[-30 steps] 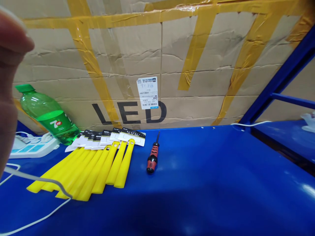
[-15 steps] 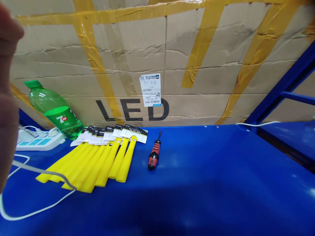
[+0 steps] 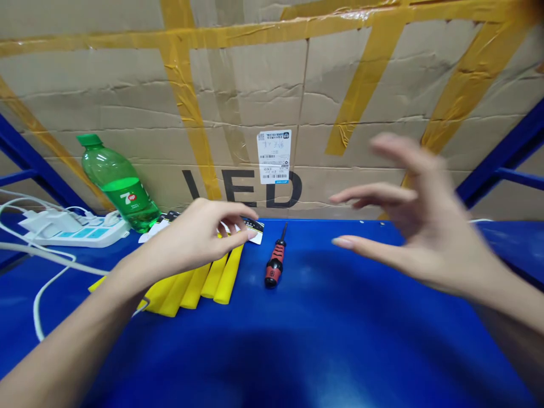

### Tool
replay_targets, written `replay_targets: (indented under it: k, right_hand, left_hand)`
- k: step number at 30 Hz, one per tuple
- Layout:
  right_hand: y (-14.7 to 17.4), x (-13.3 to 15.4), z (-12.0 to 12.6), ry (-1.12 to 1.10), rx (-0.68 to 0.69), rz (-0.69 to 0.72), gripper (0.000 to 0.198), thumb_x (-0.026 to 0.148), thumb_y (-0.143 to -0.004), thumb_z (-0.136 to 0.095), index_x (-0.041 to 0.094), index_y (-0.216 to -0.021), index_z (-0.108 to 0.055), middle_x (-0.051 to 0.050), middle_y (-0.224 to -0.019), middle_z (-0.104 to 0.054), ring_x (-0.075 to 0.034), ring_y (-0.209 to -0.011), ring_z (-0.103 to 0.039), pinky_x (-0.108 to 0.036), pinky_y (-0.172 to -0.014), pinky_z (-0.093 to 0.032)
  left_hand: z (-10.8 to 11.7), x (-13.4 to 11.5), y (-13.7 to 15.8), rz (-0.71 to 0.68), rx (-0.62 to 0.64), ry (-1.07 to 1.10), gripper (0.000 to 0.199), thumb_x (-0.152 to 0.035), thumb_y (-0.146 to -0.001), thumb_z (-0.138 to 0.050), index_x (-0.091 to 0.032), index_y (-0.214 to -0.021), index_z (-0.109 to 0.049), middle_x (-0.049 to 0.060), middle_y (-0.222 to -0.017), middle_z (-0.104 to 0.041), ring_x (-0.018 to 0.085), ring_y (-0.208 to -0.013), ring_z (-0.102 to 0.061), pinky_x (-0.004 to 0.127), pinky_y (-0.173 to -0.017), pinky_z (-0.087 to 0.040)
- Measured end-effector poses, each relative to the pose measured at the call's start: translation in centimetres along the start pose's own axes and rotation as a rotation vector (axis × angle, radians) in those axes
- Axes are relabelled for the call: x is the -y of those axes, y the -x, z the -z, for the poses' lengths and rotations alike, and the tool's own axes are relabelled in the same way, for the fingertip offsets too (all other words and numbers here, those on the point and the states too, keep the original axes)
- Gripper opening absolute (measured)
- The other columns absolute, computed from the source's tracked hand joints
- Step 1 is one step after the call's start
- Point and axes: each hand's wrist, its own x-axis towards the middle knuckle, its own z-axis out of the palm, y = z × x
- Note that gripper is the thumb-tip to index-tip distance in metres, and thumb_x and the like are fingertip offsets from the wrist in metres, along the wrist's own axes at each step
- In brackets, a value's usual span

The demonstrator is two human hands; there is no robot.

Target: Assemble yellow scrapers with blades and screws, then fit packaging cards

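My left hand (image 3: 216,229) hovers over several yellow tubes (image 3: 199,286) laid side by side. Its fingers are curved, with a gap between thumb and fingertips, and nothing shows in them. White and black cards (image 3: 256,232) at the tubes' upper ends are partly covered by this hand. A red and black screwdriver (image 3: 275,263) lies just right of it, shaft pointing to the back. On the right, my right hand (image 3: 408,215) is raised, thumb and fingers spread wide, slightly blurred and holding nothing. Neither hand touches the screwdriver.
A green 7up bottle (image 3: 127,192) leans against the taped cardboard box (image 3: 263,79) at the back. Beside it is a white power strip (image 3: 91,233) with plugs and loose cables (image 3: 38,300). Blue metal frames (image 3: 505,150) stand at both sides of the blue surface (image 3: 323,351).
Both hands have come into view over the surface; before, only a blurred bit of a hand showed at the left edge. The view has shifted somewhat left. The screwdriver still lies there.
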Motion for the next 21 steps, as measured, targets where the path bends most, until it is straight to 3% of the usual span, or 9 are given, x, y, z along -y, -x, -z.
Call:
replay_targets:
  k: [1, 2, 3, 5, 6, 9, 14, 18, 21]
  right_hand:
    - [-0.3, 0.0, -1.1, -0.140, 0.251, 0.013, 0.081, 0.057, -0.081, -0.073, 0.033, -0.151, -0.040, -0.003, -0.129, -0.067, -0.019, -0.100, -0.072, -0.036, -0.087, -0.058]
    - [-0.6, -0.2, -2.2, -0.175, 0.427, -0.022, 0.064, 0.047, -0.087, -0.071, 0.027, -0.144, -0.051, -0.005, -0.114, -0.074, -0.020, -0.098, -0.072, -0.037, -0.087, -0.058]
    - [-0.7, -0.4, -3.4, -0.171, 0.566, -0.043, 0.048, 0.042, -0.089, -0.069, 0.024, -0.133, -0.061, -0.005, -0.101, -0.076, -0.020, -0.089, -0.073, -0.036, -0.082, -0.058]
    - [-1.0, -1.0, -5.6, -0.168, 0.817, -0.089, 0.037, 0.038, -0.091, -0.067, 0.021, -0.124, -0.066, -0.003, -0.087, -0.076, -0.019, -0.076, -0.071, -0.032, -0.070, -0.055]
    - [-1.0, -1.2, -6.6, -0.167, 0.855, -0.109, 0.034, 0.036, -0.090, -0.068, 0.020, -0.120, -0.068, -0.002, -0.083, -0.075, -0.018, -0.071, -0.070, -0.030, -0.065, -0.052]
    - [-0.9, -1.7, -8.8, -0.106, 0.823, -0.113, 0.025, 0.031, -0.092, -0.064, 0.020, -0.114, -0.070, -0.001, -0.077, -0.073, -0.016, -0.065, -0.066, -0.028, -0.062, -0.046]
    - [-0.1, -2.4, -10.6, -0.136, 0.738, -0.204, 0.020, 0.037, -0.094, -0.061, 0.020, -0.098, -0.071, 0.002, -0.064, -0.063, -0.013, -0.056, -0.054, -0.027, -0.055, -0.037]
    - [0.5, -3.0, -10.9, -0.218, 0.649, -0.305, 0.033, 0.049, -0.094, -0.058, 0.019, -0.082, -0.068, 0.004, -0.055, -0.050, -0.011, -0.051, -0.042, -0.027, -0.051, -0.032]
    - [1.0, -3.2, -10.7, -0.258, 0.555, -0.383, 0.043, 0.056, -0.092, -0.059, 0.019, -0.070, -0.060, 0.003, -0.057, -0.052, -0.012, -0.054, -0.044, -0.027, -0.053, -0.034]
  left_hand:
    - [-0.6, 0.6, -0.7, 0.039, 0.138, -0.143, 0.031, -0.044, -0.090, -0.062, -0.024, -0.110, -0.074, 0.003, -0.092, -0.078, 0.021, -0.083, -0.073, 0.031, -0.072, -0.056]
    - [-1.2, 1.1, -1.4, 0.095, 0.233, -0.280, 0.030, -0.044, -0.090, -0.060, -0.024, -0.109, -0.074, 0.005, -0.092, -0.078, 0.023, -0.083, -0.074, 0.032, -0.072, -0.056]
    - [-1.9, 1.5, -1.9, 0.161, 0.267, -0.403, 0.029, -0.044, -0.091, -0.058, -0.025, -0.106, -0.074, 0.006, -0.094, -0.078, 0.025, -0.085, -0.074, 0.034, -0.074, -0.055]
    - [-3.4, 1.8, -2.5, 0.193, 0.240, -0.478, 0.032, -0.042, -0.092, -0.053, -0.022, -0.109, -0.071, 0.012, -0.097, -0.077, 0.032, -0.088, -0.074, 0.042, -0.076, -0.055]
    - [-4.1, 1.8, -2.6, 0.200, 0.231, -0.506, 0.031, -0.038, -0.092, -0.052, -0.019, -0.108, -0.071, 0.015, -0.097, -0.076, 0.035, -0.090, -0.073, 0.044, -0.075, -0.055]
    - [-6.0, 1.8, -2.6, 0.198, 0.229, -0.549, 0.027, -0.032, -0.087, -0.059, -0.015, -0.105, -0.070, 0.019, -0.098, -0.075, 0.039, -0.093, -0.072, 0.045, -0.075, -0.055]
    - [-7.8, 2.6, -2.5, 0.198, 0.193, -0.531, 0.037, -0.024, -0.085, -0.056, -0.015, -0.120, -0.062, 0.018, -0.100, -0.073, 0.035, -0.094, -0.071, 0.040, -0.073, -0.054]
    - [-7.6, 3.2, -2.6, 0.207, 0.144, -0.481, 0.029, -0.022, -0.082, -0.054, -0.016, -0.110, -0.062, 0.014, -0.091, -0.071, 0.033, -0.086, -0.071, 0.038, -0.067, -0.050]
    - [-6.5, 2.9, -2.5, 0.184, 0.093, -0.439, 0.025, -0.027, -0.083, -0.053, -0.020, -0.106, -0.059, 0.011, -0.087, -0.069, 0.031, -0.081, -0.069, 0.036, -0.063, -0.046]
